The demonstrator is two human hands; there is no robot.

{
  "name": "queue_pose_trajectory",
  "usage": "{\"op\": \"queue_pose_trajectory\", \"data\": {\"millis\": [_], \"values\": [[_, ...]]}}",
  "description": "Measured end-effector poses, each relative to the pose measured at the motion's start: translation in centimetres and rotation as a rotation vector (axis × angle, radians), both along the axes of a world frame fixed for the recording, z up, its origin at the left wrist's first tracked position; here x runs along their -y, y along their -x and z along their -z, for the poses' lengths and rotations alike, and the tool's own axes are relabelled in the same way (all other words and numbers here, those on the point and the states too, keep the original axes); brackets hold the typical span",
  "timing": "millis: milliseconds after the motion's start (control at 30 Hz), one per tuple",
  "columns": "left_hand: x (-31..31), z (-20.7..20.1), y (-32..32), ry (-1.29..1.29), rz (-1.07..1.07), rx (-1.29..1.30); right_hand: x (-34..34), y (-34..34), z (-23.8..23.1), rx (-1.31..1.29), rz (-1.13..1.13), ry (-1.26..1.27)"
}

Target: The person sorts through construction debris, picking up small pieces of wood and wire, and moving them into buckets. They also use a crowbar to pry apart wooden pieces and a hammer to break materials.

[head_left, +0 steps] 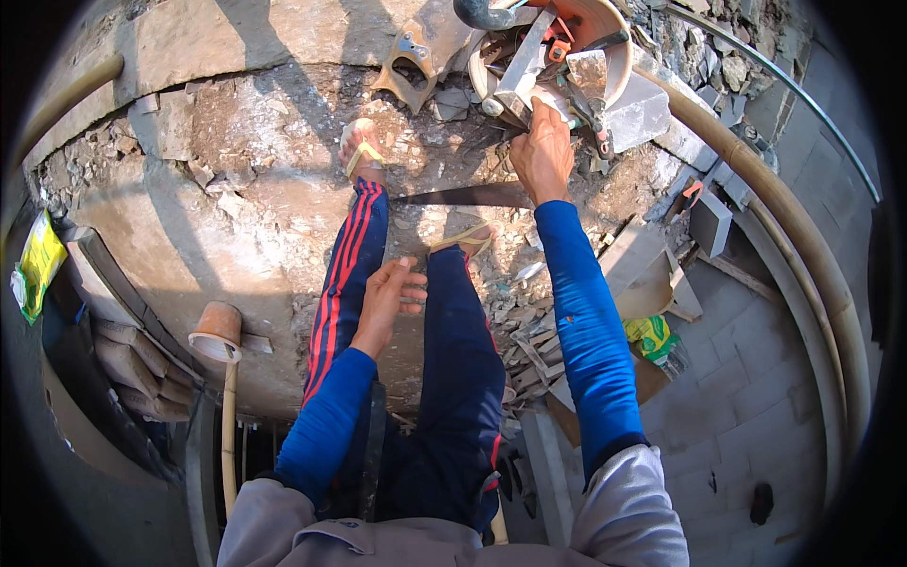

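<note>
My right hand [545, 156] reaches into tools and scraps at the mouth of a tipped, pale orange bucket [612, 52]. Its fingers are curled, with the tips partly hidden, so I cannot make out what they grip. Just beyond them lie a grey metal bar [525, 61], an orange tool [559, 40] and a broken tile piece [588, 72]. A wooden saw handle [414, 64] rests left of the bucket. Near my right wrist, a long dark blade [463, 196] lies on the ground. My left hand [385, 298] hangs between my knees, holding nothing, fingers apart.
Bamboo poles [756, 175] curve along the right side. Broken tiles and rubble [543, 354] cover the ground by my right leg. An upturned orange pot [217, 326] caps a bamboo post at left. Yellow-green packets [38, 265] lie at the left edge and lower right.
</note>
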State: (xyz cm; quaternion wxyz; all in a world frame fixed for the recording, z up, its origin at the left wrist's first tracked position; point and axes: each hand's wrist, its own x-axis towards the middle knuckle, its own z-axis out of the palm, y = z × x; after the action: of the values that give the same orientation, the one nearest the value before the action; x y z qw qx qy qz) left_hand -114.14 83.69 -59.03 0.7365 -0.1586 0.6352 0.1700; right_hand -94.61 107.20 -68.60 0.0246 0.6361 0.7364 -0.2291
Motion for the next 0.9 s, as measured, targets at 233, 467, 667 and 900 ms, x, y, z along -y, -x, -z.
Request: {"op": "queue_pose_trajectory", "data": {"millis": [233,467,667,900], "values": [[0.0,-0.2,0.2,0.006,-0.015,0.012,-3.0,-1.0,-1.7,0.054,-0.108,0.137],[-0.4,-0.2,0.3,0.008,-0.047,0.015,0.0,-2.9,-7.5,-0.080,0.157,0.124],[-0.4,-0.2,0.7,0.000,-0.048,0.019,1.3,-5.1,-7.0,-0.185,0.320,0.232],[-0.2,-0.1,1.0,-0.001,-0.045,0.021,0.5,-5.0,-4.3,-0.256,0.467,0.238]]}}
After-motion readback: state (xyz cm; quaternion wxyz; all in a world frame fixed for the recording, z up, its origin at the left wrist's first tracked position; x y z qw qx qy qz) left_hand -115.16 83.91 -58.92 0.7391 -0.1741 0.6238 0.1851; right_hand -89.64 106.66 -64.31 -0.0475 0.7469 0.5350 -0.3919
